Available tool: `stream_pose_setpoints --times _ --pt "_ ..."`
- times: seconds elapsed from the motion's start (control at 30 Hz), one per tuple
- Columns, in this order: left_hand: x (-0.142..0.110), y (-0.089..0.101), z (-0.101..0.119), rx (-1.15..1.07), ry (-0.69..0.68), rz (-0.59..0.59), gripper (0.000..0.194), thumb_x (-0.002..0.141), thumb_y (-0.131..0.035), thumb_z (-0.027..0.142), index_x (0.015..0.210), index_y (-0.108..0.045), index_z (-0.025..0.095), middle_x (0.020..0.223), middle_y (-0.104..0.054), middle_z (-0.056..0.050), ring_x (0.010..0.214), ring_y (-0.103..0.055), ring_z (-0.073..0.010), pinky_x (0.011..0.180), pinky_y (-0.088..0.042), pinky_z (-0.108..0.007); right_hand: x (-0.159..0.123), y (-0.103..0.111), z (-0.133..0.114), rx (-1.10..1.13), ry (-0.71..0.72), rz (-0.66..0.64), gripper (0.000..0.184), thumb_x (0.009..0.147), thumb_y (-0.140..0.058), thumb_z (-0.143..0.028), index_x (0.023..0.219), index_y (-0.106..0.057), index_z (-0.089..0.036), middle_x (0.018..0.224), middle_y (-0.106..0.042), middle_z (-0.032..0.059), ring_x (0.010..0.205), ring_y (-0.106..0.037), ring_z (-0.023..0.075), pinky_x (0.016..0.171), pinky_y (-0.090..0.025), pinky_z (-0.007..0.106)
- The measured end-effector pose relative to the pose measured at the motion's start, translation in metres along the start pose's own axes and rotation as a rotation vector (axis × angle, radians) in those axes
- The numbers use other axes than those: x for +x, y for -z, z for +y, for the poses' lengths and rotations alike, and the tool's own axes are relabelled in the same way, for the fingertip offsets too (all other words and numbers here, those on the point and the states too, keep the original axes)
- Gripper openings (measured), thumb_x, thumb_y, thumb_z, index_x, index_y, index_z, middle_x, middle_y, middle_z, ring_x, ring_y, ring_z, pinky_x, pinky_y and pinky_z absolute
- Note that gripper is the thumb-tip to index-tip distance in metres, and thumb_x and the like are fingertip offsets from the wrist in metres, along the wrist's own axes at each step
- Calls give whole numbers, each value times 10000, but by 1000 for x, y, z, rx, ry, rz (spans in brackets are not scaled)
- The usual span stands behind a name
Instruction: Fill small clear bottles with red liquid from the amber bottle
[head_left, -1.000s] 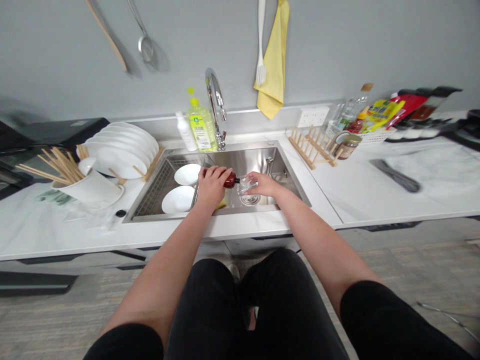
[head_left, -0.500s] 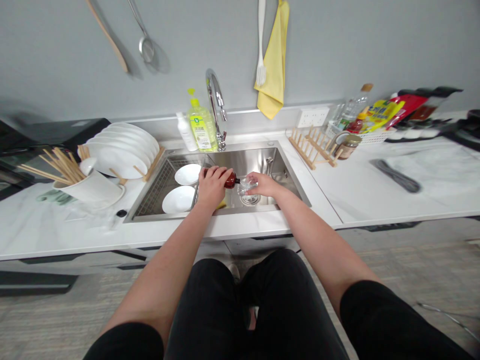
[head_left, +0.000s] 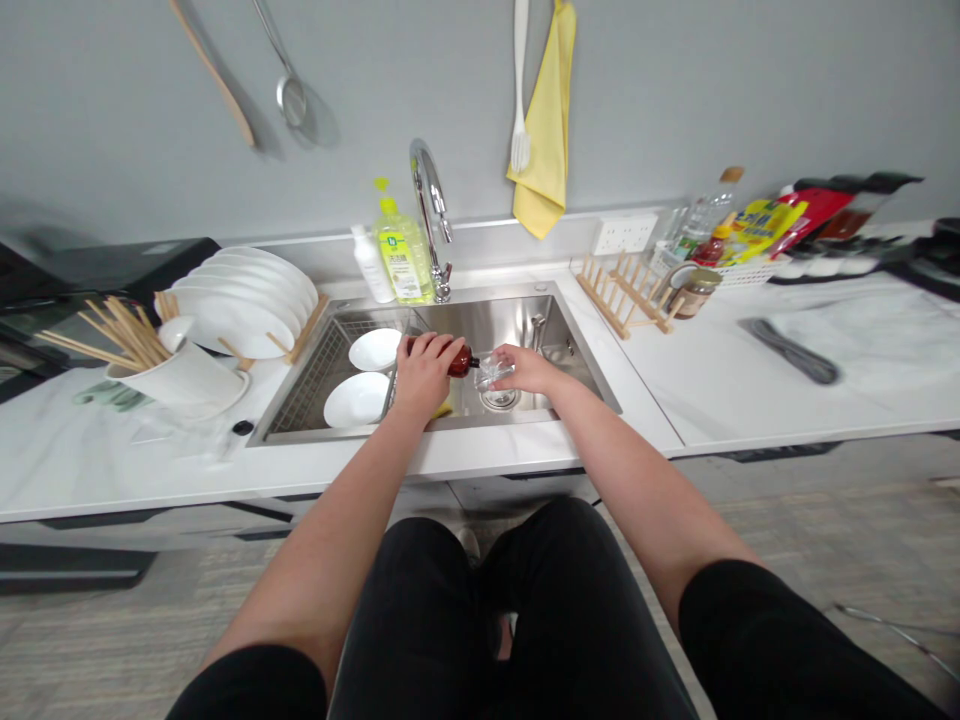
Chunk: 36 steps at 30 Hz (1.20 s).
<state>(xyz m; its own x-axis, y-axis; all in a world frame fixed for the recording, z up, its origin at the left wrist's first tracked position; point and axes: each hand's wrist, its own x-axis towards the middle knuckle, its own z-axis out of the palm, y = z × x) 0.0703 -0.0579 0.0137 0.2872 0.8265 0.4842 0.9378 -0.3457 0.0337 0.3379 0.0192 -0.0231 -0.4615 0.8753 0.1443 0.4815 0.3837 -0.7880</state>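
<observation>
My left hand (head_left: 426, 377) is closed around a brown bottle (head_left: 460, 362) tipped on its side over the sink, its dark neck pointing right. My right hand (head_left: 527, 369) grips a small clear glass (head_left: 491, 374), whose mouth is close to the bottle's neck. Whether any liquid passes between them cannot be made out. Both hands are above the steel sink (head_left: 517, 315), with the drain (head_left: 500, 399) below the glass. Under my left wrist shows a bit of something yellow (head_left: 442, 409).
Two white bowls (head_left: 358, 399) sit in the wire basket (head_left: 300, 385) at the sink's left. Behind stand the faucet (head_left: 427, 190) and a green dish soap bottle (head_left: 403, 255). Plates (head_left: 240, 300) and a chopstick holder (head_left: 187, 375) are left; a wooden rack (head_left: 626, 295) and jar (head_left: 697, 293) right.
Hardly anything differs. Both hands keep their hold on the bottle and the glass in the same place, and the view has shifted very slightly.
</observation>
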Motion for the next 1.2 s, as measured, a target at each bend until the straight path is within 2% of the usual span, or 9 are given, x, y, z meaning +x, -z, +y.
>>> stream_pose_setpoints --times 0.3,0.63,1.2 --pt "0 0 0 9 -10 -5 647 1044 -515 171 1655 -644 338 1640 -696 -101 1560 -527 -382 1374 -236 -674 1 0 4 0 31 -2 653 675 -1058 -392 1229 -756 -224 1181 -835 66 1095 -796 287 1033 -607 408" --pt "0 1 1 0 -11 -10 653 1035 -527 186 1656 -643 351 1639 -694 -103 1559 -525 -387 1376 -231 -680 0 2 2 -15 22 -14 676 689 -1060 -345 1279 -756 -216 1263 -839 102 1154 -808 302 1063 -614 419" --pt "0 0 1 -1 -10 -9 677 1022 -534 171 1666 -635 355 1655 -686 -93 1573 -515 -389 1381 -218 -673 -1 3 1 -19 19 -13 647 686 -1056 -309 1259 -765 -228 1268 -847 95 1182 -812 311 1073 -618 423"
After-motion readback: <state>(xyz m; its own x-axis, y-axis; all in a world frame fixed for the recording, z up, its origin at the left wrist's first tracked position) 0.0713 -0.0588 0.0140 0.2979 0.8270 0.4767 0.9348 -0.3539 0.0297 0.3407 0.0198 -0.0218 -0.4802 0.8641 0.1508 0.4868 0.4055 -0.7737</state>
